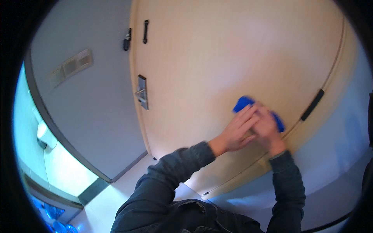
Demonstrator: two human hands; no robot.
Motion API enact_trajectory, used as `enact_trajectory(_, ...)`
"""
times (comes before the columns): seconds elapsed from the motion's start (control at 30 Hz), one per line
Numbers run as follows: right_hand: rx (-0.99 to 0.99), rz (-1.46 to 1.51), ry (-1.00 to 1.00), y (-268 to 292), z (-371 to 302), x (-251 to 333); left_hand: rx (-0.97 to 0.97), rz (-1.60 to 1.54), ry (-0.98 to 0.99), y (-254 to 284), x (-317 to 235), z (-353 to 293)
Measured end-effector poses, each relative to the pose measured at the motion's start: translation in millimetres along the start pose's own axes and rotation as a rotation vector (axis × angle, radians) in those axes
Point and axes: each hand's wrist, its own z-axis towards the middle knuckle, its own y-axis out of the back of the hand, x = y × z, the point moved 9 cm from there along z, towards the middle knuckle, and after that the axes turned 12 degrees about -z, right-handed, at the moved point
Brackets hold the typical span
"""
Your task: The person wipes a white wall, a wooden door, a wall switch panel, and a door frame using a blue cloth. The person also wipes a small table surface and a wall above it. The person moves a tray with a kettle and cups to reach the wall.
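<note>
A blue cloth (244, 103) lies against the light wooden door (217, 58), with one end showing at the upper left and another at the right of my hands. My right hand (267, 126) presses on the cloth and covers its middle; motion blurs it slightly. Beside it, my left hand (237, 129) has its fingers stretched out, and their tips overlap my right hand near the cloth. Whether the left fingertips also touch the cloth I cannot tell.
On the door's left side are a metal lever handle (142, 93) and a black latch piece (145, 31). A dark hinge (312, 105) sits at its right edge. Switch plates (77, 63) are on the grey wall at left, beside a brightly lit doorway.
</note>
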Motion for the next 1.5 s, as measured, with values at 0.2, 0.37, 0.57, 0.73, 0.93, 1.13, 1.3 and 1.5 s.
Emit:
enact_trajectory(0.2, -0.125, -0.38, -0.289, 56, 52, -70, -0.09, 0.125, -0.145, 21, -9, 99)
enact_trajectory(0.37, 0.092, -0.18, -0.237, -1, 4, -11, -0.063, 0.207, -0.012, 9, 9, 3)
enact_trajectory(0.57, 0.288, 0.123, -0.152, -57, -30, 50, 0.013, 0.202, 0.208, 2, 32, -103)
enact_trajectory(0.73, 0.174, -0.013, -0.292, -31, 17, -2, -0.079, 0.338, 0.094, 24, 44, -20)
enact_trajectory(0.93, -0.172, -0.289, -0.475, 51, 23, -53, -0.137, 0.388, -0.153, 53, 26, 82)
enact_trajectory(1.13, -0.044, -0.586, -0.415, 33, 17, -60, -0.356, 0.562, -0.099, 131, 66, 89)
enact_trajectory(1.3, 0.052, -0.632, -0.427, 21, 9, -64, -0.455, 0.661, 0.154, 237, 131, 46)
enact_trajectory(1.5, 0.104, -0.712, -0.345, 18, 9, -64, -0.634, 0.714, 0.205, 364, 203, -7)
